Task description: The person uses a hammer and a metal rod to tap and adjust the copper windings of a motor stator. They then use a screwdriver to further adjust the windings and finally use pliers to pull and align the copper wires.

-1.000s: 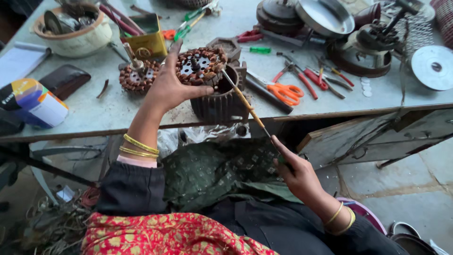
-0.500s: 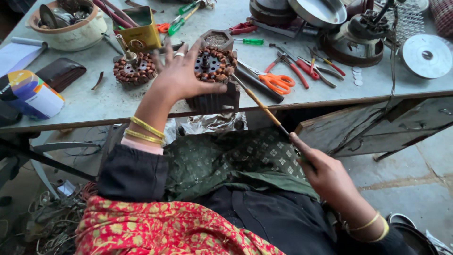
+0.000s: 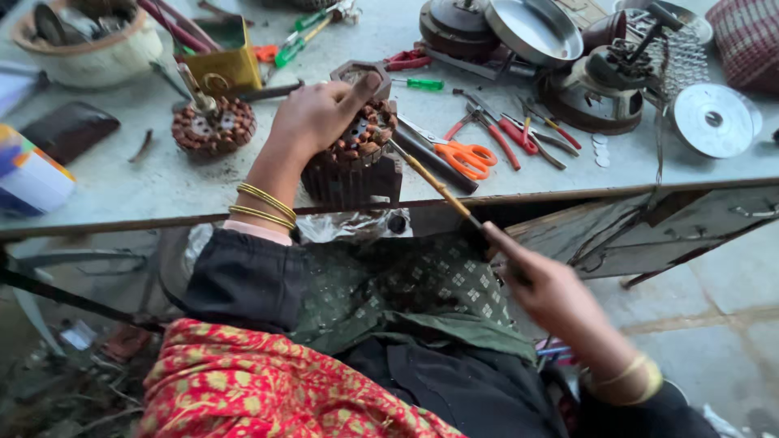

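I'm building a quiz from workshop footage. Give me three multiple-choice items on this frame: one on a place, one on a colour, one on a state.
1. Where do the scissors lie?
A. On the table, just beyond the stick
B. Inside the bowl at far left
C. On the floor

2. What colour are the scissors' handles?
A. Blue
B. Orange
C. Black

3. How is the wound motor core being handled?
A. It lies untouched
B. The left hand rests on top of it while the right hand holds a thin stick to its edge
C. Both hands lift it off the table

Answers:
1. A, the scissors lie on the table, just beyond the stick.
2. B, their loops are orange.
3. B, the left hand covers the motor core; the right hand grips the stick.
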